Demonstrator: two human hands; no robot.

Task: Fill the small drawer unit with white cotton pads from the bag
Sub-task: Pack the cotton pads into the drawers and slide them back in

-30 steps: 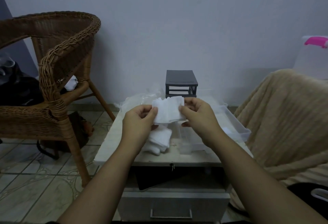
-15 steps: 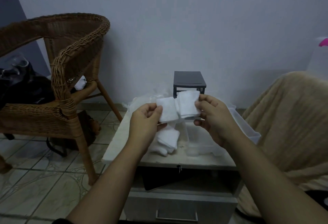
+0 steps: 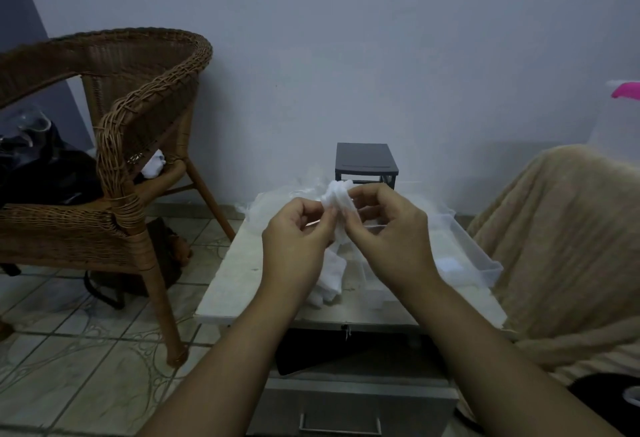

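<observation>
Both hands are raised over the small table (image 3: 239, 284). My left hand (image 3: 298, 232) and my right hand (image 3: 384, 225) pinch the same bunched white cotton pads (image 3: 337, 195) between fingertips, close together. More white pads (image 3: 330, 279) lie in a heap on the table below my left hand. The small dark drawer unit (image 3: 365, 166) stands at the table's far edge, partly hidden by the pads. A clear plastic bag (image 3: 277, 208) lies crumpled behind my hands. A clear drawer tray (image 3: 474, 253) sits on the table to the right.
A wicker chair (image 3: 131, 145) with dark bags stands to the left on the tiled floor. A beige blanket-covered seat (image 3: 561, 246) is close on the right. A pink-lidded container (image 3: 625, 90) is at the far right. The table has a drawer handle (image 3: 341, 428) below.
My hands have come closer together. The pads, held flat and spread between them before, are now bunched up into a folded wad. The camera shifted slightly right.
</observation>
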